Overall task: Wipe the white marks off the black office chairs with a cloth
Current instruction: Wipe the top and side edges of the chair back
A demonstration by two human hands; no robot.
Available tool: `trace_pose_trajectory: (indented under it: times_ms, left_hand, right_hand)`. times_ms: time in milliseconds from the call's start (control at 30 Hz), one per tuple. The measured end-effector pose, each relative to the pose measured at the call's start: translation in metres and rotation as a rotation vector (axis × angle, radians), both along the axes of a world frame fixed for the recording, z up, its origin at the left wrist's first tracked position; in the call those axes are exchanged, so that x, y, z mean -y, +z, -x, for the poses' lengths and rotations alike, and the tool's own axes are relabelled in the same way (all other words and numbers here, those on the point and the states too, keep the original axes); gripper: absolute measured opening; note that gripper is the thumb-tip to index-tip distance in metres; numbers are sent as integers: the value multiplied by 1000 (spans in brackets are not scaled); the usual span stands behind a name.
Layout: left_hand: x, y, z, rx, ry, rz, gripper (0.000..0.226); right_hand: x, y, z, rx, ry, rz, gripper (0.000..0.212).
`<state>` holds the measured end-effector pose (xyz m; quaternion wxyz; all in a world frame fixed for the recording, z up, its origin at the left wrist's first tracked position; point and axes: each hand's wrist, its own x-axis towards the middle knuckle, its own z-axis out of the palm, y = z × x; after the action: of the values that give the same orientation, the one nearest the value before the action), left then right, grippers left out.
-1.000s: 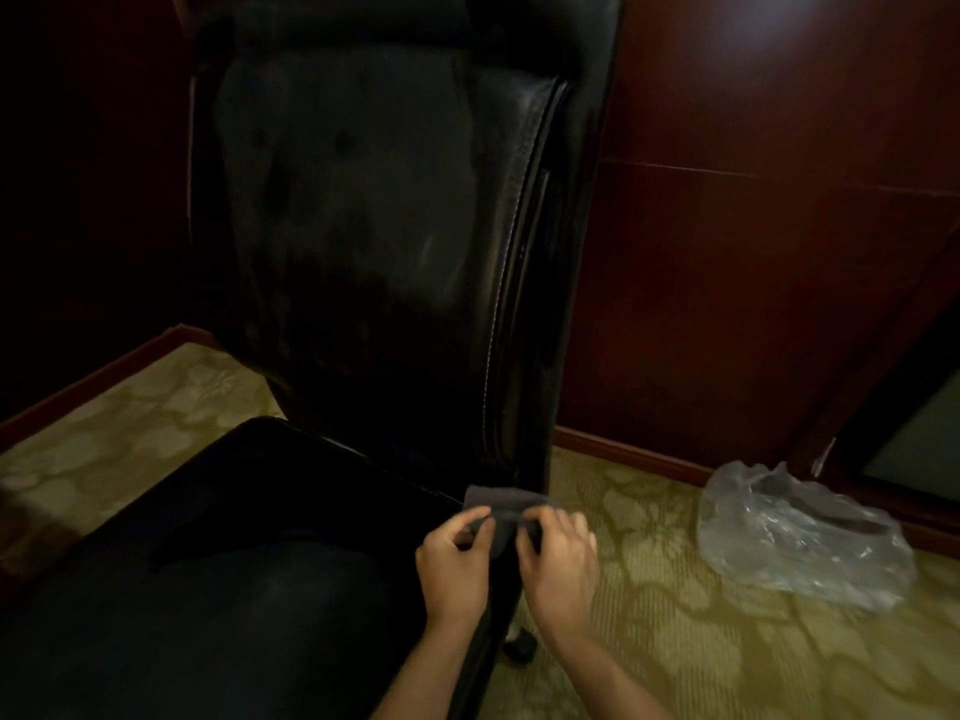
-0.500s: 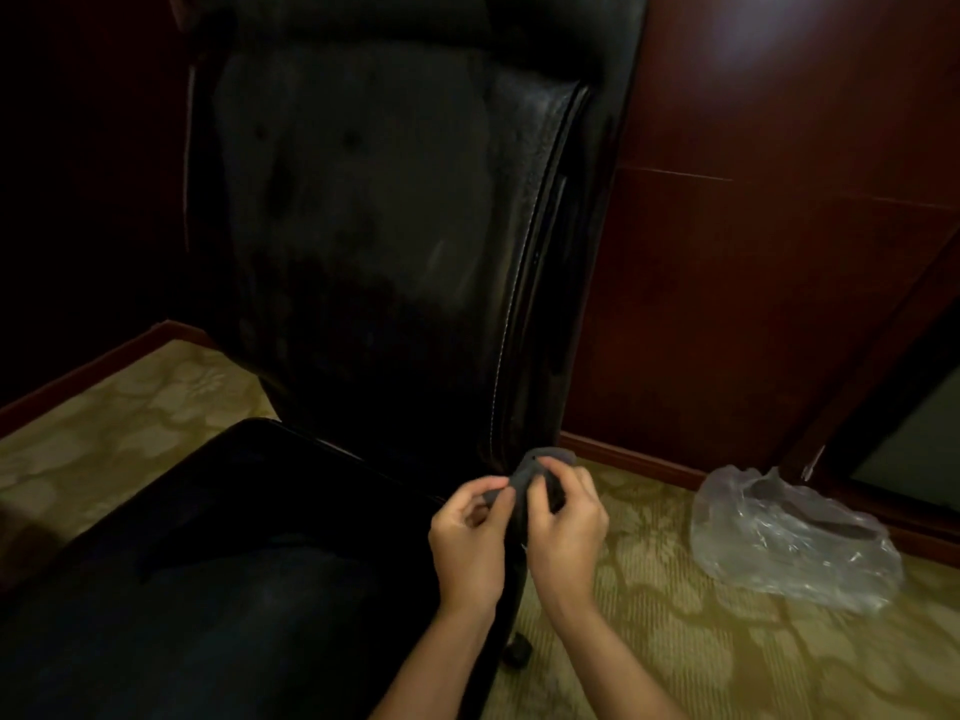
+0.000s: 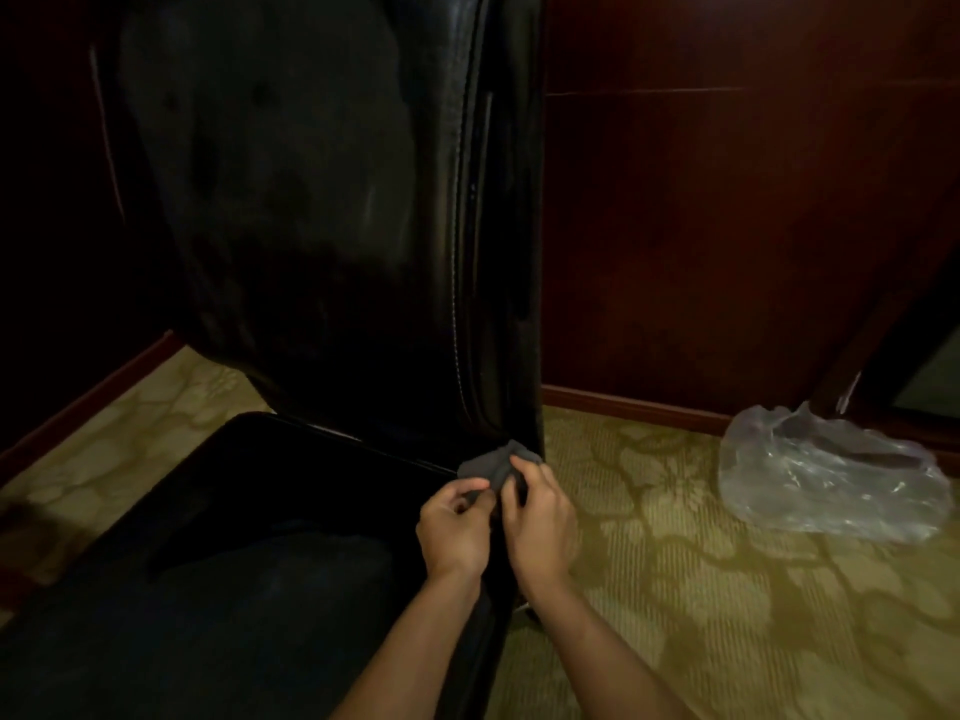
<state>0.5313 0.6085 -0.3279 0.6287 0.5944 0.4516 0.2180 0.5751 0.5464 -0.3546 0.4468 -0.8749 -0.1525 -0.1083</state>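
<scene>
A black leather office chair (image 3: 322,226) fills the left and middle of the head view, its tall backrest upright and its seat low in front of me. A faint whitish smear shows on the backrest near its stitched right edge. A small dark grey cloth (image 3: 491,466) is bunched between both my hands, close to the backrest's lower right corner. My left hand (image 3: 454,527) pinches the cloth's near edge. My right hand (image 3: 540,517) grips the cloth from the right, with its fingers curled over it.
A crumpled clear plastic bag (image 3: 826,480) lies on the patterned green carpet (image 3: 701,589) at the right. Dark red wood panelling (image 3: 727,226) with a skirting board stands behind the chair. A chair caster shows under the seat near my right wrist.
Both hands have kept working the cloth together, bunching it smaller. The view has shifted closer to the chair, and the backrest now reaches higher in the frame.
</scene>
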Motion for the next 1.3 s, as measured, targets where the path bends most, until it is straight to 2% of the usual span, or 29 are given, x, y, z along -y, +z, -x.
trace_pose_trajectory:
  times_ms: [233, 367, 433, 600, 733, 800, 900, 1100, 1200, 1300]
  left_hand:
    - [13, 11, -1, -64, 27, -14, 18]
    - [16, 40, 1, 172, 1, -167, 12]
    - [14, 41, -1, 227, 2, -159, 12]
    - [11, 6, 2, 4, 13, -13, 17]
    - [7, 5, -1, -58, 14, -28, 19]
    - [7, 15, 2, 11, 36, -52, 19]
    - [6, 28, 8, 151, 32, -97, 17]
    - [-16, 11, 10, -105, 34, -47, 17]
    - [-21, 22, 14, -70, -78, -165, 19]
    - [-16, 49, 16, 114, -120, -212, 20]
  right_hand:
    - [11, 15, -2, -244, -25, 15, 31]
    - [9, 42, 0, -11, -28, -218, 24]
    - [5, 46, -4, 49, -54, -255, 23]
    - [9, 8, 5, -162, -31, 30, 25]
    - [16, 22, -6, -246, 26, 238, 30]
    - [19, 36, -4, -145, 45, 193, 29]
    - [15, 39, 2, -5, 30, 7, 26]
    - [-5, 11, 7, -182, 63, 225, 30]
    - [-6, 22, 2, -234, 32, 130, 27]
    - [-1, 47, 2, -153, -30, -114, 20]
